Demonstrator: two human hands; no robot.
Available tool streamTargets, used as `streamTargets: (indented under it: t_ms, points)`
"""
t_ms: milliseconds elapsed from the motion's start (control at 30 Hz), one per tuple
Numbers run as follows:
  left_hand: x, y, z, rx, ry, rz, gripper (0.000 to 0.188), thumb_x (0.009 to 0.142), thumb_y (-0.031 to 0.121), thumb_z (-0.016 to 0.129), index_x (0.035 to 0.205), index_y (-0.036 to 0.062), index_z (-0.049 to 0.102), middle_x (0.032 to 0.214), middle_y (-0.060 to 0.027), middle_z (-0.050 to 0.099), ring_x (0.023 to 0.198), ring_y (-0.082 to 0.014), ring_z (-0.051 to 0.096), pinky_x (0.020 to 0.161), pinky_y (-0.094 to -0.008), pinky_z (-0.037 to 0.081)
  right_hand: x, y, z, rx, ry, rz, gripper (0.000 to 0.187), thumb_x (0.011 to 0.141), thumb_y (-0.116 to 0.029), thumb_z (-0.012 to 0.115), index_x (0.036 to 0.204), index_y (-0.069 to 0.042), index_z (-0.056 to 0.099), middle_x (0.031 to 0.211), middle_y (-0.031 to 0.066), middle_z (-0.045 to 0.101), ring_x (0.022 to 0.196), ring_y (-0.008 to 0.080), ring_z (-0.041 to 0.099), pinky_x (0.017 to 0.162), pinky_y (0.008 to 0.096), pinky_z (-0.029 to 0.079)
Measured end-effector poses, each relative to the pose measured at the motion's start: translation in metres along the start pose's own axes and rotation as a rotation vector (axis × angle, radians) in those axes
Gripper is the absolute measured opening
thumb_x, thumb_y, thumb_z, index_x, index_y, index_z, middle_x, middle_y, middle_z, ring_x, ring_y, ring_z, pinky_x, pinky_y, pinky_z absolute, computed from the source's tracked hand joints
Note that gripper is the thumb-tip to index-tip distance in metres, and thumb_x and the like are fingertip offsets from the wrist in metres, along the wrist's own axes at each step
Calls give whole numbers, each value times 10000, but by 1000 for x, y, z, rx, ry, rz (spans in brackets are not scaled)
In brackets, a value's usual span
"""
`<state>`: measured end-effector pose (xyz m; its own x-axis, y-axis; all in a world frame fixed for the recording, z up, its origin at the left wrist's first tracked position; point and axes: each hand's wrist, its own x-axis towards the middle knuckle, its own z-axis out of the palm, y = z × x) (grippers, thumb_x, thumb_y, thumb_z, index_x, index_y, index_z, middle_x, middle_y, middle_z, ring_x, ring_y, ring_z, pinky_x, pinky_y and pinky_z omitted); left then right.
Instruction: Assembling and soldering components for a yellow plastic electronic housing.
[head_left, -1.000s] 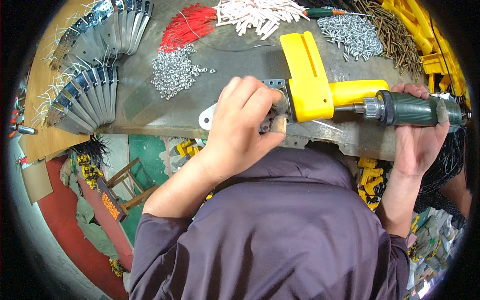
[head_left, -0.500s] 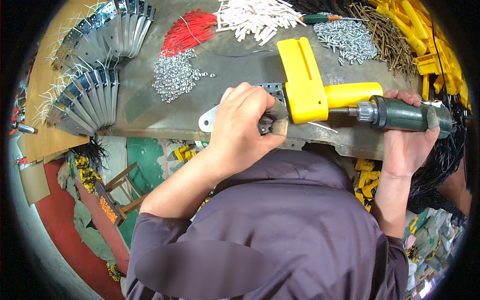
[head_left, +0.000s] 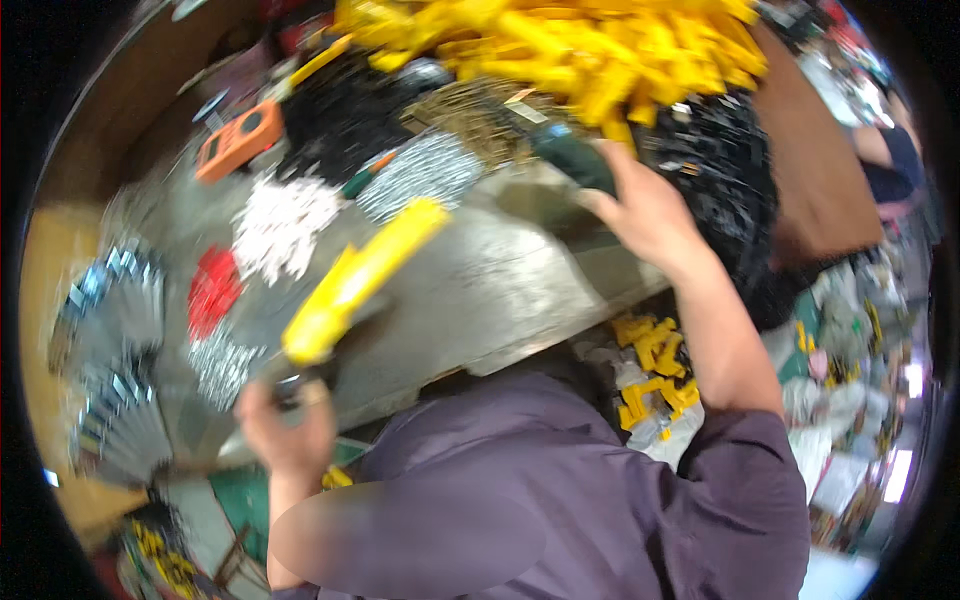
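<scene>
My left hand (head_left: 285,430), at the lower left, is closed around the dark end of a part with a long yellow plastic piece (head_left: 365,280). That yellow piece slants up and to the right over the table. A pale metal plate end shows beside the hand, smeared by motion. Farther right, my right hand (head_left: 650,205) grips a dark green power screwdriver (head_left: 570,158), its front end turned up and left, away from the yellow piece. The screwdriver is beside the pile of brown screws (head_left: 480,115). Blur hides the fine detail of both hands.
On the metal table (head_left: 500,290) lie silver screws (head_left: 425,175), white strips (head_left: 285,225), red strips (head_left: 213,290) and nuts (head_left: 225,370). Metal plates (head_left: 120,425) fan out at left. Yellow parts (head_left: 560,45), black parts (head_left: 715,170) and an orange device (head_left: 240,140) lie beyond.
The view has swung right. My right hand has carried the screwdriver away from the yellow piece, toward the far side. The yellow part, still in my left hand, now tilts differently.
</scene>
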<state>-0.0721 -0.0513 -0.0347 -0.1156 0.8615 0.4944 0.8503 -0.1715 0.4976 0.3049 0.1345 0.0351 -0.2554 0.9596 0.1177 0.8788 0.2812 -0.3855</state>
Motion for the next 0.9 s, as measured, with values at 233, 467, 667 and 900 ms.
streamTargets:
  t_ms: [233,467,667,900]
  points:
    - [41,-4,-11,-520,-101,-295,507,794,-37,413,1299,-50,378,1216,-151,478,1102,-201,468,984,-329,350,-9,52,-7,-214,349,-150,373,823,-199,662,1135,-22,562,992,167,547,944,334,557,819,403,472]
    - [43,-10,-1,-132,-329,-118,492,840,113,520,1281,-68,399,1271,-229,470,1199,-364,444,1048,-399,298,-51,113,-103,-295,437,251,165,800,-142,625,930,-39,628,828,127,579,833,310,574,751,384,464]
    - [37,-4,3,109,-357,29,634,863,309,587,1328,-59,364,1329,-269,428,1252,-436,394,1064,-466,293,-61,146,-101,-425,481,62,153,791,-118,653,917,-32,655,896,122,563,847,292,571,762,361,456]
    - [32,-8,6,181,-339,59,623,847,285,603,1319,-50,375,1313,-270,437,1248,-443,395,1065,-466,294,-49,189,-121,276,724,242,249,861,-173,629,981,45,617,939,147,648,840,222,622,780,310,478]
